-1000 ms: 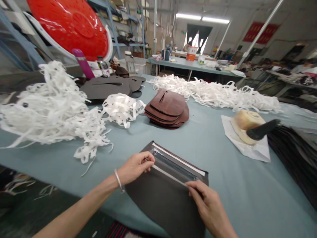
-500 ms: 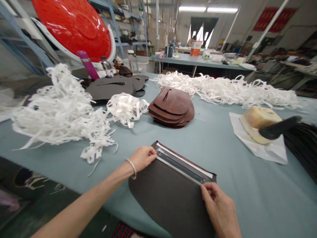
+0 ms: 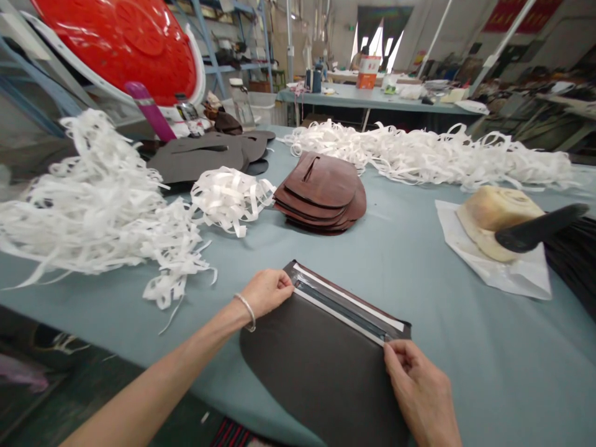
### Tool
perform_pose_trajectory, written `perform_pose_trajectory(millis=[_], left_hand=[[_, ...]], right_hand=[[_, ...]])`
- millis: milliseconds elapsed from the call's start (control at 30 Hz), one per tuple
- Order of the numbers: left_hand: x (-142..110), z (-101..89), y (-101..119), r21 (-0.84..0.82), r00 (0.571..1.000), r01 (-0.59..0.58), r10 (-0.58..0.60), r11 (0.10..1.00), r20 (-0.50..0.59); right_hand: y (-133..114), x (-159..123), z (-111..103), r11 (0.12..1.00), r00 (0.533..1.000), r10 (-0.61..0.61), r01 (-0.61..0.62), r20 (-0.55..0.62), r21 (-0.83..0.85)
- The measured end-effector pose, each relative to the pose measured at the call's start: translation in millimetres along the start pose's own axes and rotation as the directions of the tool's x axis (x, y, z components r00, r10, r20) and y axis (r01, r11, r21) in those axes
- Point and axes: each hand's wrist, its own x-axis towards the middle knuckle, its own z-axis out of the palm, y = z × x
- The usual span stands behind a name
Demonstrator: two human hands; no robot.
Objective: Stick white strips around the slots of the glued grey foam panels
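A dark leather panel (image 3: 321, 366) with a rounded left side lies at the table's near edge. Near its far straight edge is a long narrow slot, with the green table cloth showing through. White tape strips run along both sides of the slot: a far strip (image 3: 347, 296) and a near strip (image 3: 338, 318). My left hand (image 3: 267, 292) is closed in a pinch at the near strip's left end. At the right end, my right hand (image 3: 416, 379) pinches with thumb and forefinger. The exact contact under the fingertips is hidden.
Beyond the panel sits a stack of brown leather pieces (image 3: 321, 192). Heaps of white ribbon-like scrap (image 3: 93, 198) lie at left and along the back (image 3: 419, 152). On the right, a yellowish block (image 3: 498, 214) with a black-handled tool (image 3: 540, 228) rests on white paper.
The camera view has shifted slightly. Both hands keep their pinch at the near strip's ends, and the strip and panel look nearly the same.
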Motion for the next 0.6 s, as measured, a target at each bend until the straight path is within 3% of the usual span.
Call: perform_pose_trajectory(millis=[200, 267, 333, 433, 500, 600], left_hand=[[0.3, 4.0, 3.1, 0.079, 0.999, 0.018, -0.016, 0.997, -0.028], [-3.4, 10.6, 5.2, 0.126, 0.996, -0.002, 0.014, 0.992, -0.089], [-9.2, 19.6, 6.1, 0.215, 0.974, -0.09, 0.132, 0.973, -0.186], [-19.0, 32.9, 3.6, 0.424, 0.881, -0.254, 0.389, 0.869, -0.27], [-25.6, 39.0, 0.4, 0.526, 0.833, -0.294, 0.484, 0.798, -0.269], [-35.9, 42.0, -3.9, 0.589, 0.81, -0.34, 0.546, 0.734, -0.214]], right_hand=[[3.7, 4.7, 1.2, 1.0, 1.0, 0.01, -0.011, 0.006, 0.006], [3.7, 5.4, -0.1, 0.999, 1.0, 0.019, -0.02, 0.015, 0.03], [2.3, 5.4, -2.3, 0.998, 0.999, 0.019, -0.021, 0.031, 0.063], [-1.1, 5.1, -5.1, 0.996, 0.999, 0.027, -0.03, 0.033, 0.088], [-3.2, 4.3, -5.8, 0.996, 0.999, 0.039, -0.039, 0.0, 0.074], [-4.6, 2.5, -5.7, 0.998, 0.998, 0.046, -0.044, -0.046, 0.049]])
